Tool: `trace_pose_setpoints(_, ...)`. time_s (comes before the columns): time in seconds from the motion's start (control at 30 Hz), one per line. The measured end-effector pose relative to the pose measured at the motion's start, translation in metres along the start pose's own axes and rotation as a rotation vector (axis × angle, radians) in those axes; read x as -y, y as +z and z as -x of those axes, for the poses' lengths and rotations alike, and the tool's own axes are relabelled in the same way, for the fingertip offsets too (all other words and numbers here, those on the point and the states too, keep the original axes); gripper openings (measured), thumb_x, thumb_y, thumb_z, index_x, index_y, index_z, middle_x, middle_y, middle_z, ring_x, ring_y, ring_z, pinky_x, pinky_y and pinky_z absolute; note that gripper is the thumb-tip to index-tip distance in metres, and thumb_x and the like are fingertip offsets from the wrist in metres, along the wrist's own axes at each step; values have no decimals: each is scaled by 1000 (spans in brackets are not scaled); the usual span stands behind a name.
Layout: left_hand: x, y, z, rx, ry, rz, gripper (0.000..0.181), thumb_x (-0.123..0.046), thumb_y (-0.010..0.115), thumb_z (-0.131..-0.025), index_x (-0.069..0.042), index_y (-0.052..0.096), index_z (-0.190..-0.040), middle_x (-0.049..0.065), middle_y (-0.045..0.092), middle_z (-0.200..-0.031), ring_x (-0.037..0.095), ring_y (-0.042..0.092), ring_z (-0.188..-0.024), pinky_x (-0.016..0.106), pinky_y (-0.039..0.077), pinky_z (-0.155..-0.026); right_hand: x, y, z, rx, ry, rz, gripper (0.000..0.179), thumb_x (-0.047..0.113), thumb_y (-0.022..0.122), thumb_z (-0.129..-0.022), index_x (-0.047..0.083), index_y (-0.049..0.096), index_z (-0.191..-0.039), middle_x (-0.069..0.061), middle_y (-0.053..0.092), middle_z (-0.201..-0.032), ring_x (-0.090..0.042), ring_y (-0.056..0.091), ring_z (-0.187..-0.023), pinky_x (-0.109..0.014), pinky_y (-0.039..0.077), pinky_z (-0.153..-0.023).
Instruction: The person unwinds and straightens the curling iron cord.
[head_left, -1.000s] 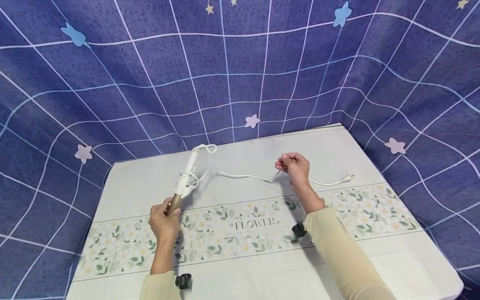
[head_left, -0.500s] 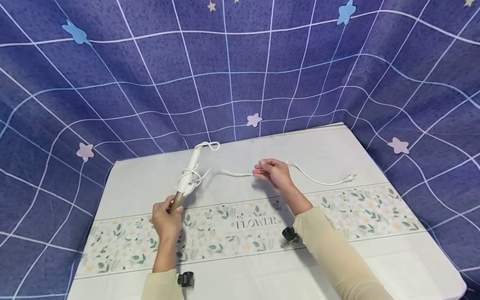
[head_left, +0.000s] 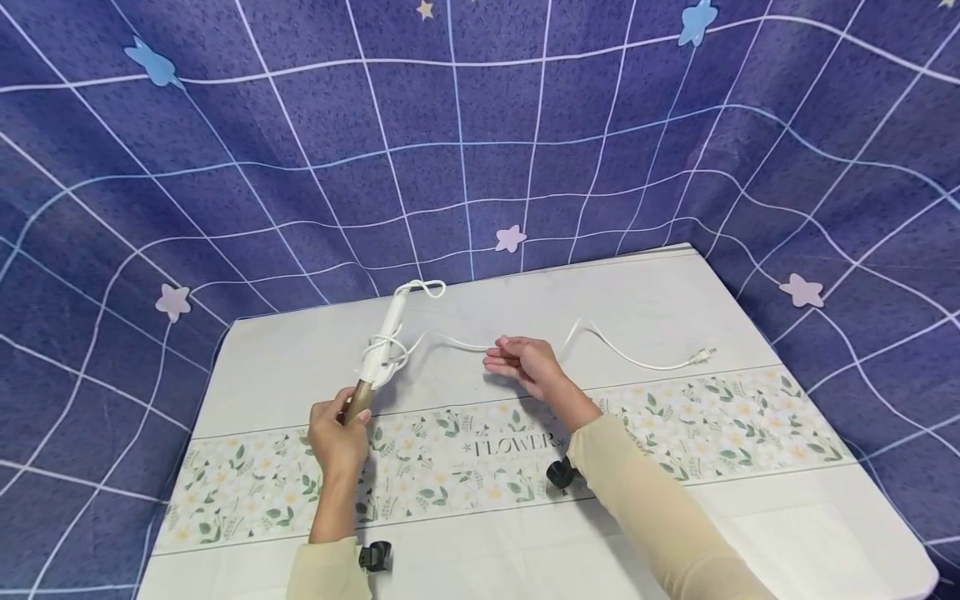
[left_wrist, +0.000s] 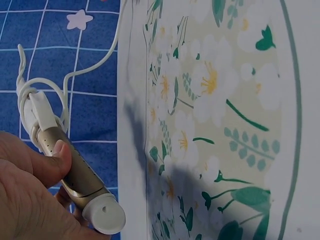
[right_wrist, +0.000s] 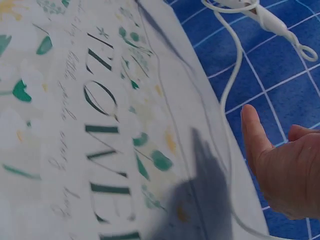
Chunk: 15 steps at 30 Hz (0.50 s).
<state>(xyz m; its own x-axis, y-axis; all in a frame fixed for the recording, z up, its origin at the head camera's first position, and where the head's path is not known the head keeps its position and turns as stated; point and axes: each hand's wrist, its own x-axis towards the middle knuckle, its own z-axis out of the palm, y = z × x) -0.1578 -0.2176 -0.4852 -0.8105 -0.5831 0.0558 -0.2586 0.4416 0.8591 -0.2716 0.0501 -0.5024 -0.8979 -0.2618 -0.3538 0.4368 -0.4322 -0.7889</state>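
Note:
My left hand [head_left: 339,442] grips a curling iron [head_left: 374,360] by its gold barrel [left_wrist: 75,162], thumb lying along the top. The iron's white handle points away toward the back of the table, and loops of its white cord [head_left: 637,361] are wound round it. In the left wrist view the barrel's white end cap [left_wrist: 106,215] faces the camera. My right hand [head_left: 534,368] is over the middle of the table with fingers extended, next to the cord. In the right wrist view the cord runs past the fingertips. The cord's plug [head_left: 701,357] lies at the right.
The white tabletop [head_left: 615,292] carries a floral band [head_left: 735,425] with the word FLOWER. A blue grid-patterned curtain [head_left: 480,125] with stars hangs behind and at both sides. Black wrist mounts [head_left: 375,556] sit at both sleeves.
My right hand has moved left along the cord, toward the iron, and its fingers have straightened. A raised bend of cord now shows behind it. The left hand keeps its grip.

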Motion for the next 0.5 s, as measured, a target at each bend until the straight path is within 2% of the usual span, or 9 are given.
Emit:
trace_pose_setpoints(0.3, -5, 0, 1, 7, -2, 2, 37, 4, 67, -85, -5, 65, -120, 13, 48, -112, 30, 52, -103, 41, 45, -93, -19, 6, -12, 69, 101, -151, 42, 6, 41, -102, -18, 34, -136, -41, 40, -135, -52, 46, -121, -48, 46, -96)
trace_pose_setpoints(0.5, -6, 0, 2, 32, 6, 26, 37, 6, 66, -84, -4, 65, -120, 14, 48, -111, 31, 52, -103, 40, 45, -92, -29, 11, -19, 121, 143, -213, 44, 6, 38, -103, -16, 30, -140, -41, 34, -140, -52, 39, -127, -49, 41, -101)
